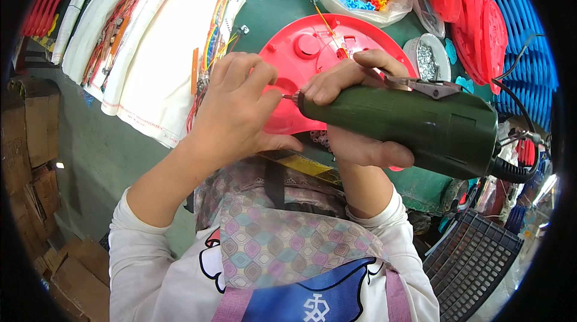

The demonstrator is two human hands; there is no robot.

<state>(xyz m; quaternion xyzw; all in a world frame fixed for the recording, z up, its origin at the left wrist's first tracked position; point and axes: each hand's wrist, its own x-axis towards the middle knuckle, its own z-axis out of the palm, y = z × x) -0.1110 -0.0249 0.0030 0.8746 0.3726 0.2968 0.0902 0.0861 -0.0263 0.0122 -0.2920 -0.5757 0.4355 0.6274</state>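
Note:
A dark green electric screwdriver point(409, 120) lies tilted across my right hand point(338, 82), which is wrapped around its body near the front end. Its bit points left, toward the fingers of my left hand point(234, 102). Those fingers are curled and pinched at the bit's tip; whatever they hold is too small to make out. Beneath both hands rests a round red plastic part point(281, 45) with raised posts on its inner side. A thin yellow and red wire point(325, 21) runs over its far edge to a small red piece inside. My hands hide the part's middle and near side.
At the far side sits a clear bag point(396, 12) of colourful star-shaped pieces. A white tub point(446, 60) of screws stands to the right, beside red shells point(481, 45) and stacked blue parts point(523, 21). Left, wire bundles lie on white cloth point(159, 51). A cable point(526, 111) trails from the screwdriver.

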